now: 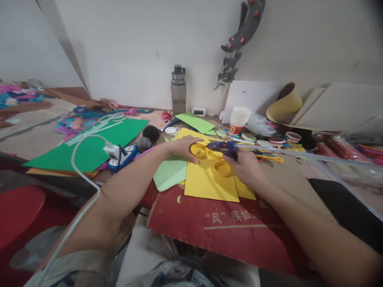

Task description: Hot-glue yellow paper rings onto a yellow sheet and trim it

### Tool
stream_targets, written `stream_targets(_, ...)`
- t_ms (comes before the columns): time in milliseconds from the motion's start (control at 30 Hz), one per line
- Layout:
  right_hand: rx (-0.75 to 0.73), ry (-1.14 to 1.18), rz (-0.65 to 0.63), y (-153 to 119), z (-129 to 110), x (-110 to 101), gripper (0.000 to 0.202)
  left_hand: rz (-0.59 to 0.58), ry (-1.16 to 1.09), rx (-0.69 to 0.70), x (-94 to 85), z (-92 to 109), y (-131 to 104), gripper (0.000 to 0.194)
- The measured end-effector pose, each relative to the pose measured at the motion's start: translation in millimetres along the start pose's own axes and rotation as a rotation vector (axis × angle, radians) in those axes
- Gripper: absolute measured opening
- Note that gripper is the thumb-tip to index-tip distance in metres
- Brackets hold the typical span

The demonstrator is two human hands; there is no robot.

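Note:
My right hand (247, 165) is wrapped round a blue glue gun (229, 146), whose tip points left over the yellow paper pieces. A clear glue stick runs from its back end to the right. My left hand (184, 147) is closed with thumb and fingers at the side of a round yellow paper ring (198, 151). A second yellow ring (222, 169) stands just below the glue gun. Both rings rest on a yellow sheet (209, 187), with a light green sheet (170, 173) partly beside it. Underneath lies a red board (185, 223).
At the left are a green sheet (119, 139) and a blue-and-white power strip (122, 159) with a white cable crossing my left forearm. A bottle (178, 93), paper cups (239, 119) and small lids stand behind. A black phone-like slab (347, 211) lies right.

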State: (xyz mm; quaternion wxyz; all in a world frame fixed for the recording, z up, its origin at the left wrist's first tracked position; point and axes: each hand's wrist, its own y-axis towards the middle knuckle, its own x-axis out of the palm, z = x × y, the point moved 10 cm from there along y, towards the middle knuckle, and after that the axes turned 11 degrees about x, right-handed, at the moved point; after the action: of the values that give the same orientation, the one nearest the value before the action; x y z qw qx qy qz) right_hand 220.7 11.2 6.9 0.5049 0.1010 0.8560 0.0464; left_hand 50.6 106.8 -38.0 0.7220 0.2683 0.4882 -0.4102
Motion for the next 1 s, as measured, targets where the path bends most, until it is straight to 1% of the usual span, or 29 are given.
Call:
stream_targets(200, 0.061, 0.086, 0.007, 2, 5, -10, 0.024, 0.023, -0.009, 0.002, -2.6, 0, -3, 0.113)
stream_targets(300, 0.106, 0.140, 0.007, 4, 11, -13, 0.030, 0.027, -0.039, -0.024, -4.9, -1, -5, 0.116)
stream_targets(367, 0.103, 0.190, 0.002, 5, 13, -14, 0.034, 0.038, -0.070, -0.020, -7.2, -3, -6, 0.117)
stream_targets(500, 0.058, 0.292, 0.021, 7, 14, -16, 0.040, 0.070, -0.126, 0.038, -13.5, -5, -9, 0.114)
stream_targets(633, 0.068, 0.297, 0.036, 6, 15, -19, 0.042, 0.061, -0.205, 0.062, -20.2, -3, -15, 0.106)
stream_targets(700, 0.076, 0.283, 0.034, 5, 14, -21, 0.042, 0.085, -0.160, 0.012, -29.2, -4, -19, 0.099)
stream_targets(767, 0.074, 0.277, 0.024, 4, 13, -22, 0.041, 0.129, -0.073, -0.091, -40.5, -8, -24, 0.088)
stream_targets(833, 0.068, 0.271, 0.023, 5, 12, -24, 0.040, 0.153, -0.022, -0.187, -47.1, -12, -29, 0.080)
stream_targets(900, 0.064, 0.270, 0.033, 5, 12, -25, 0.040, 0.135, 0.001, -0.234, -45.9, -14, -29, 0.081)
stream_targets(1000, 0.048, 0.277, 0.051, 6, 11, -25, 0.038, 0.039, 0.036, -0.259, -33.8, -16, -26, 0.088)
